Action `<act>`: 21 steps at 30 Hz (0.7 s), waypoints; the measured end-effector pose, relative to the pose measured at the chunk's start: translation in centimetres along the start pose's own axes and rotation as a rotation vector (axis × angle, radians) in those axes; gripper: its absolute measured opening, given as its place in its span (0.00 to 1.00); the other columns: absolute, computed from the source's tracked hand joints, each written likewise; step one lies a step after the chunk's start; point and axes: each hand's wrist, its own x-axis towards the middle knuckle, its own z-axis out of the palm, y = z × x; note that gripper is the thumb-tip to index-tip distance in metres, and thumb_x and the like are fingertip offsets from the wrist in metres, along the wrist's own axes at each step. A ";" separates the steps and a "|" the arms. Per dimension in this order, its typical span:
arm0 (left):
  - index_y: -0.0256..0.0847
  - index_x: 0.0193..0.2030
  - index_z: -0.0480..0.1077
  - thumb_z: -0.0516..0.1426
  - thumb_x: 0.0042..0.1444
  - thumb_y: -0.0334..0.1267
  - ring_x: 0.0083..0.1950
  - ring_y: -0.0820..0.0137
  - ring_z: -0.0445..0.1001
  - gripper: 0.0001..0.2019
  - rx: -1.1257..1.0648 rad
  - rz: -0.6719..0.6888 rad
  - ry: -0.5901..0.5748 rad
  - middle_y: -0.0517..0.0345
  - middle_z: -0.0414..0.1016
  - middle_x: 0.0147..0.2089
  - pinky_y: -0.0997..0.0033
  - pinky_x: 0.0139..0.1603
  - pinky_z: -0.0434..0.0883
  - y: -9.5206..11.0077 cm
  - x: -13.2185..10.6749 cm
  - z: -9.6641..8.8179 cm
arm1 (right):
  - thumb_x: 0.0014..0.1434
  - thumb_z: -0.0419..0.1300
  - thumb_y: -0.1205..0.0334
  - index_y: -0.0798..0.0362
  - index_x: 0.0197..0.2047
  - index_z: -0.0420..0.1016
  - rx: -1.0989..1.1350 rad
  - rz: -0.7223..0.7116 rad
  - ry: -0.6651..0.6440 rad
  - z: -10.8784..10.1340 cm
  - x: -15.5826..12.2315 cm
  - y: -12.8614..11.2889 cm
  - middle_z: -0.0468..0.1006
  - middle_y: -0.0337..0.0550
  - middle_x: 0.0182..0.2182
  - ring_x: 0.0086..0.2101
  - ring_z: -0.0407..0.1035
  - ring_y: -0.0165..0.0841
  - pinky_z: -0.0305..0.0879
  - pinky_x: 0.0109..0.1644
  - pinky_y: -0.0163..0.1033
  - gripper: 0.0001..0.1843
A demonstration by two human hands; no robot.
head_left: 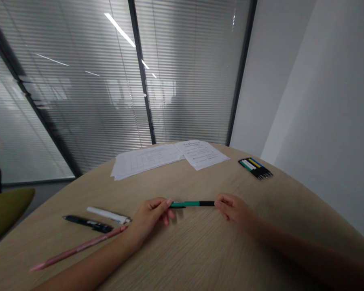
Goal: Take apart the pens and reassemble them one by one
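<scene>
A green pen (191, 203) with a black grip section lies level between my two hands, just over the table. My left hand (154, 212) pinches its green clip end between thumb and fingers. At the black end, the fingers of my right hand (230, 207) are closed around the tip, which they hide. Left of my left hand, a white pen (104, 213), a black pen (86, 222) and a pink pen (79, 247) rest on the table. The pink pen's near end meets the edge of my left wrist in view.
On the round wooden table (200, 250), a paper stack (148, 159) and a printed sheet (202, 153) lie at the back. Several pens (255, 167) sit side by side at the far right. A green chair (9, 210) stands left; glass with blinds (188, 81) is behind.
</scene>
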 end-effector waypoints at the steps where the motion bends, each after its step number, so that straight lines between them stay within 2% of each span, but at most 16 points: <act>1: 0.38 0.15 0.67 0.54 0.42 0.48 0.17 0.76 0.61 0.16 -0.005 0.000 0.009 0.63 0.66 0.14 0.78 0.21 0.59 0.0 0.0 0.0 | 0.49 0.54 0.53 0.52 0.25 0.60 0.063 -0.020 -0.007 0.0 0.1 0.0 0.59 0.31 0.16 0.18 0.55 0.24 0.51 0.22 0.30 0.11; 3: 0.38 0.15 0.68 0.54 0.42 0.48 0.17 0.76 0.61 0.16 -0.007 0.001 0.014 0.64 0.65 0.13 0.78 0.21 0.58 0.1 -0.1 0.0 | 0.45 0.58 0.53 0.51 0.31 0.61 0.146 -0.046 -0.004 0.1 0.2 0.1 0.61 0.31 0.19 0.20 0.56 0.24 0.52 0.22 0.29 0.14; 5: 0.38 0.15 0.68 0.53 0.42 0.48 0.16 0.76 0.60 0.16 -0.003 0.001 0.012 0.64 0.64 0.12 0.78 0.21 0.58 0.2 -0.1 0.0 | 0.47 0.56 0.50 0.51 0.33 0.62 0.132 -0.046 0.005 0.0 0.3 0.3 0.62 0.32 0.19 0.19 0.55 0.24 0.51 0.21 0.29 0.15; 8: 0.38 0.15 0.67 0.53 0.42 0.48 0.16 0.76 0.60 0.16 0.002 0.000 0.014 0.65 0.64 0.12 0.78 0.20 0.58 0.1 0.0 0.0 | 0.55 0.45 0.47 0.54 0.26 0.64 0.026 -0.011 0.004 -0.2 0.3 0.6 0.60 0.33 0.16 0.17 0.53 0.23 0.49 0.20 0.30 0.19; 10: 0.38 0.15 0.67 0.53 0.43 0.48 0.16 0.76 0.60 0.16 0.002 0.000 0.013 0.64 0.64 0.13 0.78 0.21 0.58 0.0 0.0 0.0 | 0.56 0.43 0.48 0.54 0.22 0.63 -0.015 0.000 -0.005 -0.3 0.3 0.8 0.60 0.34 0.15 0.17 0.53 0.23 0.50 0.20 0.30 0.21; 14: 0.38 0.16 0.67 0.54 0.43 0.48 0.17 0.76 0.61 0.16 -0.005 0.005 0.007 0.63 0.67 0.15 0.77 0.21 0.59 -0.3 0.2 -0.1 | 0.55 0.46 0.50 0.54 0.22 0.62 -0.006 0.009 -0.017 -0.3 0.3 0.8 0.59 0.33 0.14 0.16 0.53 0.23 0.50 0.20 0.30 0.18; 18: 0.38 0.16 0.67 0.54 0.44 0.48 0.17 0.76 0.61 0.16 0.003 0.010 0.025 0.64 0.66 0.15 0.77 0.22 0.59 -0.3 0.2 -0.2 | 0.50 0.53 0.51 0.53 0.26 0.60 0.107 0.043 -0.028 -0.1 0.5 0.6 0.59 0.30 0.15 0.15 0.53 0.22 0.49 0.17 0.28 0.13; 21: 0.38 0.16 0.67 0.54 0.44 0.48 0.17 0.76 0.61 0.16 0.010 0.012 0.025 0.63 0.66 0.15 0.77 0.22 0.59 -0.3 0.1 -0.2 | 0.47 0.56 0.51 0.52 0.30 0.60 0.174 0.058 -0.003 0.0 0.5 0.5 0.60 0.29 0.16 0.15 0.53 0.21 0.49 0.16 0.27 0.14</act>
